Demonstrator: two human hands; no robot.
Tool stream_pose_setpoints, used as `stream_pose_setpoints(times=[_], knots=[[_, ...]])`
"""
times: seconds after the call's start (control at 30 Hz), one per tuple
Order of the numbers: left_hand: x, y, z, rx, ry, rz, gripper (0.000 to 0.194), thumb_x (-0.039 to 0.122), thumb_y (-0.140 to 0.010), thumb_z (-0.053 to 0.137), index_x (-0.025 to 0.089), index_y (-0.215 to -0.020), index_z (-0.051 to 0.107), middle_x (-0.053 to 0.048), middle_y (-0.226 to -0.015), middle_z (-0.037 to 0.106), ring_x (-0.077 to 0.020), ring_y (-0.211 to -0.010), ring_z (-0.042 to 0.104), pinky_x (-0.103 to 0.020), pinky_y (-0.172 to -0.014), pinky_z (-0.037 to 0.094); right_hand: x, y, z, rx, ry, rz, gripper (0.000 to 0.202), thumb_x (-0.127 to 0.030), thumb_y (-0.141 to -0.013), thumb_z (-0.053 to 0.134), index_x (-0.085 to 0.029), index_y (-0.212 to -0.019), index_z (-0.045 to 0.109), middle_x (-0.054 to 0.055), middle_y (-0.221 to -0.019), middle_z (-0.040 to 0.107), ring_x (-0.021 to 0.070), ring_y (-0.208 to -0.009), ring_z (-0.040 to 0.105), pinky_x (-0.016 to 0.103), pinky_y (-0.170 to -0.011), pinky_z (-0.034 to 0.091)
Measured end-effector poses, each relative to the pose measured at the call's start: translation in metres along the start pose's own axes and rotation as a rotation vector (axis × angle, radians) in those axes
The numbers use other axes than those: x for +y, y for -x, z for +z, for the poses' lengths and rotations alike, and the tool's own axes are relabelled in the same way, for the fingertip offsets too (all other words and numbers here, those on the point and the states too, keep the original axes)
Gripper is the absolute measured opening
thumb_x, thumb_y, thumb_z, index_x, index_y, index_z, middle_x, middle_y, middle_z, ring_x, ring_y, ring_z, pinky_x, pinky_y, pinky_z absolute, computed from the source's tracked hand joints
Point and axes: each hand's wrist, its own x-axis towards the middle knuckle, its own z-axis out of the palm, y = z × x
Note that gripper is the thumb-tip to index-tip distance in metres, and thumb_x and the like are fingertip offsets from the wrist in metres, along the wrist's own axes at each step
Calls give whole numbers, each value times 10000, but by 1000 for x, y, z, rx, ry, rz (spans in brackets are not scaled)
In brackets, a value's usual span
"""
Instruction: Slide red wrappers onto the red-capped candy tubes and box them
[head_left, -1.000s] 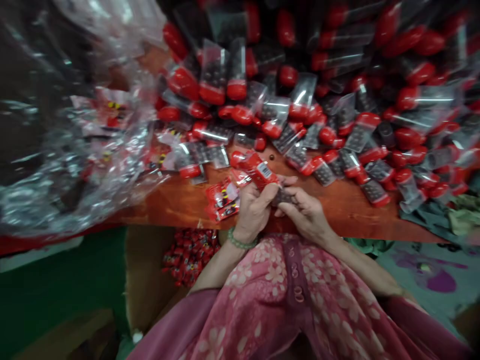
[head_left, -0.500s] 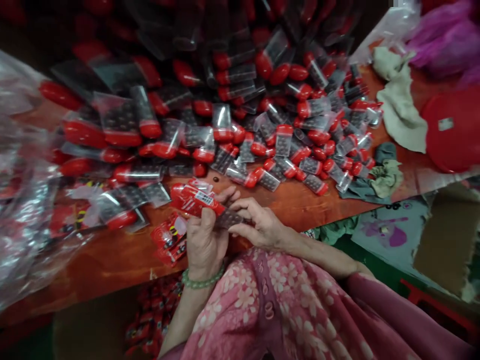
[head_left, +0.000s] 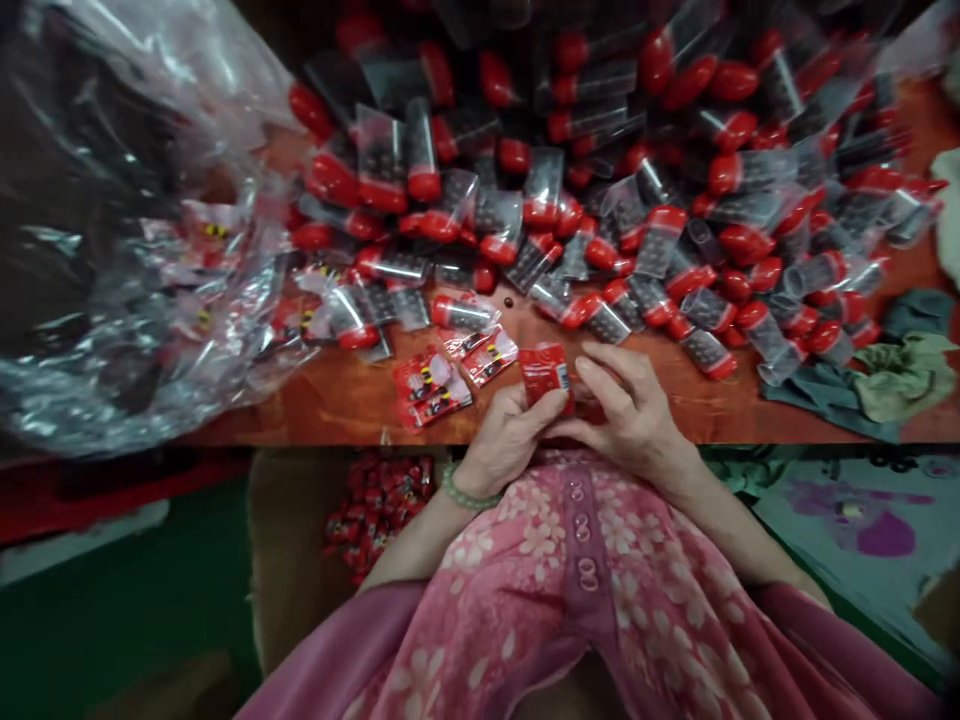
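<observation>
My left hand [head_left: 504, 432] pinches a red printed packet [head_left: 545, 375] with a small barcode, its thumb across the packet's lower part. Beside it on the right is my right hand [head_left: 626, 410], its fingers bent toward the packet's right edge; whether they grip anything there I cannot make out. Just left of my left hand, red packets with a bee print [head_left: 431, 388] lie on the orange-brown table [head_left: 345, 400]. Beyond my hands spreads a large heap of clear, red-capped tubes [head_left: 606, 320] with dark beads inside.
Crumpled clear plastic [head_left: 225, 350] covers the table's left side. Green and grey cloth scraps [head_left: 904, 365] lie at the right. Below the table edge, a cardboard box [head_left: 281, 550] holds many red packets [head_left: 379, 505].
The view has shifted left, so the heap appears farther right. The packet is now held more upright, and the clear bead-filled part seen below it earlier no longer shows. My right fingers are spread wider.
</observation>
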Motion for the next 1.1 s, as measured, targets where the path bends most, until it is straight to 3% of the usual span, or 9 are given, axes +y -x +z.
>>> stream_pose_setpoints(times=[0.1, 0.3, 0.4, 0.57, 0.73, 0.83, 0.9, 1.03, 1.1], knots=[[-7, 4, -1, -36, 2, -15, 411, 510, -732, 879, 146, -899, 786, -37, -854, 766, -143, -758, 690, -261, -762, 577, -1, 5, -3, -126, -23, -94, 662, -356, -943, 724, -262, -1527, 429, 185, -1405, 659, 309, -1249, 688, 485, -1001, 607], [-15, 6, -1, -26, 18, 3, 425, 531, -743, 863, 136, -871, 772, -22, -825, 730, -117, -749, 631, -246, -775, 526, -7, 16, 8, -115, -87, -12, 584, -318, -980, 666, -221, -1529, 491, 179, -1508, 609, 297, -1290, 689, 432, -1023, 641], [-17, 6, -2, -11, 25, 15, 407, 519, -752, 858, 137, -851, 756, -11, -814, 708, -104, -736, 594, -233, -758, 501, -6, 22, 15, -101, -85, 63, 516, -335, -976, 670, -218, -1468, 571, 169, -1490, 624, 300, -1252, 713, 432, -996, 660], [-20, 5, -7, -4, -18, 59, 382, 515, -795, 825, 147, -866, 750, 3, -814, 698, -98, -742, 583, -223, -763, 487, -2, 25, 27, -9, -109, 48, 528, -325, -950, 710, -224, -1456, 598, 163, -1420, 678, 299, -1195, 743, 384, -914, 688], [-15, 9, -19, 36, -98, 95, 423, 548, -818, 787, 150, -962, 781, -33, -905, 754, -138, -806, 642, -257, -826, 519, -6, 14, 31, -131, -192, 69, 475, -351, -962, 693, -229, -1417, 634, 156, -1393, 702, 285, -1179, 751, 378, -960, 661], [-2, 31, -38, 135, -241, 96, 419, 537, -835, 769, 150, -995, 789, -62, -941, 783, -167, -824, 691, -278, -841, 545, -10, -1, 26, -229, -247, -64, 507, -387, -955, 706, -229, -1427, 613, 158, -1420, 685, 276, -1185, 740, 400, -975, 638], [7, 56, -61, 247, -383, 71, 432, 548, -825, 769, 145, -978, 796, -91, -941, 798, -202, -861, 727, -304, -875, 564, -8, -15, 24, -249, -236, -112, 482, -413, -958, 699, -214, -1391, 626, 156, -1345, 726, 266, -1109, 751, 408, -927, 632], [15, 122, -126, 664, -780, -19, 561, 646, -789, 728, 145, -1037, 772, -104, -971, 807, -230, -823, 720, -311, -777, 560, 5, -50, 34, -253, -10, -75, 278, -201, -1040, 520, -189, -1273, 671, 134, -1213, 762, 254, -1030, 703, 430, -899, 576], [14, 156, -160, 814, -1069, -205, 593, 662, -831, 641, 142, -1093, 751, -97, -863, 791, -251, -743, 700, -321, -685, 521, 12, -69, 44, -324, 128, -102, 330, -122, -1042, 431, -171, -1274, 661, 143, -1265, 737, 270, -1074, 661, 448, -898, 531]])
